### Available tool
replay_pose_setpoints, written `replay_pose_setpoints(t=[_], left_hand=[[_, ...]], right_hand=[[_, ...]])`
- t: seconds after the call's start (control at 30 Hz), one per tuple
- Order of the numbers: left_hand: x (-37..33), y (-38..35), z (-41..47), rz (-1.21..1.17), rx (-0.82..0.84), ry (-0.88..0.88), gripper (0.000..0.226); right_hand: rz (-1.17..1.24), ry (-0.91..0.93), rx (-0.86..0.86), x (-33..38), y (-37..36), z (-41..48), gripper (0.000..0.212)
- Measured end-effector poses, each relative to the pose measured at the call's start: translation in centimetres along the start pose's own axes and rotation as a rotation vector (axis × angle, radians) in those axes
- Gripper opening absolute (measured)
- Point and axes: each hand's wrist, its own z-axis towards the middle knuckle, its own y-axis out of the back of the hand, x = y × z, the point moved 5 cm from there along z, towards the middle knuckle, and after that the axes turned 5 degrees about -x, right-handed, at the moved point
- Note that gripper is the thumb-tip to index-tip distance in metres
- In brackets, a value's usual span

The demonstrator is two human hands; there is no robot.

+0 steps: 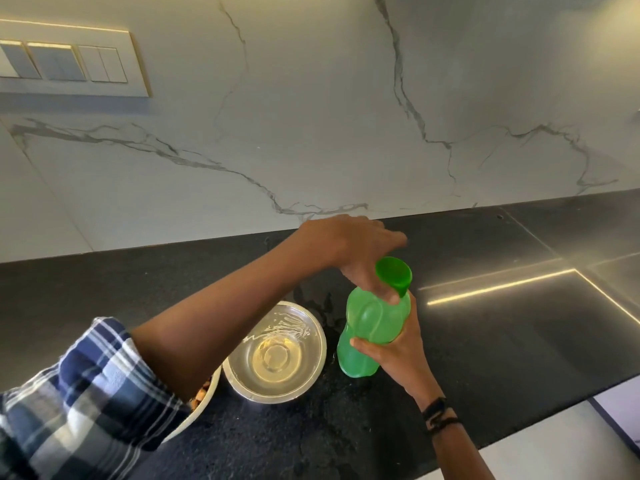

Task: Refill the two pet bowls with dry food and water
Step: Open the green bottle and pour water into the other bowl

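Two bowls sat on the black worktop; the steel bowl already held water; the right hand gripped the green bottle upright beside it; the left hand pinched its flip cap; pressing squarely would likely seal it.

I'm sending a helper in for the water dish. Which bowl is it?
On the black countertop, look just left of the green bottle the right hand holds. The steel bowl there holds clear water; the white bowl beside it, under the sleeve, holds brown food.
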Motion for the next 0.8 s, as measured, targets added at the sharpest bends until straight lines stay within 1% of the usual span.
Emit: replay_pose_setpoints(t=[0.07, 0.1, 0.17, 0.23, 0.33, 0.43, 0.5, 0.6, 0.7, 0.8], left_hand=[[0.0, 0.0, 0.2, 0.159, -0.1, 0.09, 0.077], [-0.2, -0.1, 0.2, 0.196, -0.141, 0.102, 0.074], [-0.6, -0.3, 0.4, 0.191, -0.194, 0.087, 0.076], [-1.0, -0.9, 0.5, 0.135, -0.232, 0.058, 0.075], [-0.8, -1.6, 0.5, 0.005, -0.315, 0.027, 0.065], [0.7, -2.3, -0.5, -0.211, -0.366, 0.053, 0.063], [2.6, -3.1, -1.7, -0.38, -0.425, 0.12, 0.063], [6.1, -5.1, -4.1, -0.563, -0.543, 0.283, 0.059], [9.7, -7.6, -7.0, -0.649, -0.592, 0.468, 0.057], [12.2, -10.1, -9.3, -0.708, -0.606, 0.614, 0.058]], right_hand=[[0.008, -0.011, 0.01, 0.2, 0.2, 0.0, 0.102], [0.009, -0.019, 0.01, 0.1, 0.2, -0.1, 0.101], [-0.02, -0.039, 0.03, 0.3, 0.2, -0.2, 0.097], [-0.066, -0.067, 0.042, 0.3, 0.3, -0.4, 0.097], [-0.147, -0.079, 0.022, 0.8, 0.7, -0.5, 0.1], [-0.205, -0.081, -0.035, 1.2, 1.1, 0.0, 0.1], [-0.211, -0.095, -0.07, 1.2, 1.1, 1.0, 0.099], [-0.201, -0.1, -0.113, 1.4, 0.8, 3.6, 0.1], [-0.175, -0.108, -0.14, 2.3, -0.3, 7.3, 0.101], [-0.142, -0.102, -0.15, 3.5, -2.3, 11.4, 0.098]])
